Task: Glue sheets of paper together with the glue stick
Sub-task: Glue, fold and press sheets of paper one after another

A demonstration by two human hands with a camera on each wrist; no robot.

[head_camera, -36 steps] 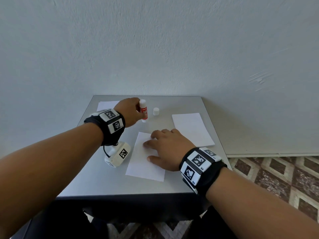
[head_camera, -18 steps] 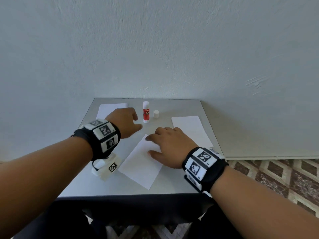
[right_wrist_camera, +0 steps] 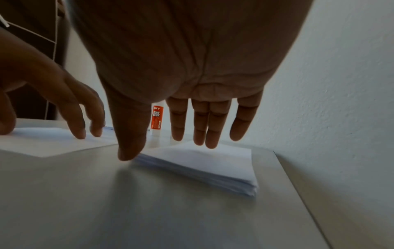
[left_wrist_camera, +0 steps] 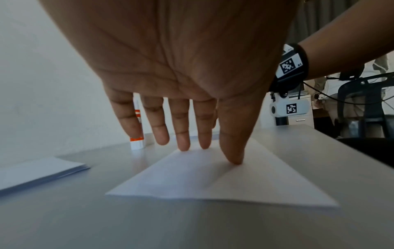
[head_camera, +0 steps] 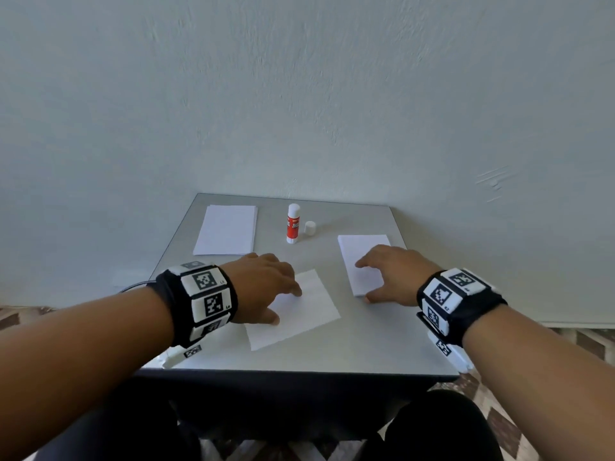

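A single white sheet [head_camera: 299,314] lies skewed on the grey table [head_camera: 382,344]. My left hand [head_camera: 269,287] rests on its far left part with straight fingers; the thumb [left_wrist_camera: 233,156] presses the sheet [left_wrist_camera: 213,182]. My right hand [head_camera: 387,274] is spread over the right paper stack [head_camera: 366,247], fingers [right_wrist_camera: 211,134] straight just above the stack [right_wrist_camera: 204,165] and the thumb beside its near left corner. The red and white glue stick [head_camera: 293,224] stands upright and uncapped at the back, with its white cap [head_camera: 309,227] beside it. Neither hand holds anything.
A second paper stack [head_camera: 228,232] lies at the back left of the table. The wall stands right behind the table's far edge. The table's right edge is close to the right stack. A patterned floor shows beyond.
My left hand let go of the glue stick, left it standing, and came back onto the single sheet. My right hand left that sheet and moved right over the stack. The sheet turned.
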